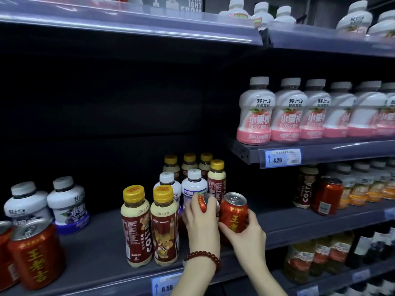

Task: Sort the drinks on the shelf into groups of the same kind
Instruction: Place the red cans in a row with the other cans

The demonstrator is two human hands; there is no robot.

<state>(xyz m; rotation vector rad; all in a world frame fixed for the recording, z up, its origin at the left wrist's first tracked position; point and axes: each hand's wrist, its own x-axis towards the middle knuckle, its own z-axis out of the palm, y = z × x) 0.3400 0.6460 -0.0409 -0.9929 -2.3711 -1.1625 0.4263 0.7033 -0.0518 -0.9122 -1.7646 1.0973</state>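
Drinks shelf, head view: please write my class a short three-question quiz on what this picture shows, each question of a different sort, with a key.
1. True or false: each hand grips a red can.
2. Which drinks stand directly above the blue 4.20 price tag? A) pink-labelled white bottles B) gold-capped coffee bottles C) red cans
3. Fill in: the bead bracelet is on the ___ wrist.

Key
1. True: the left hand holds a tilted red can, and the right hand holds an upright red can.
2. A, the pink bottles.
3. Left.
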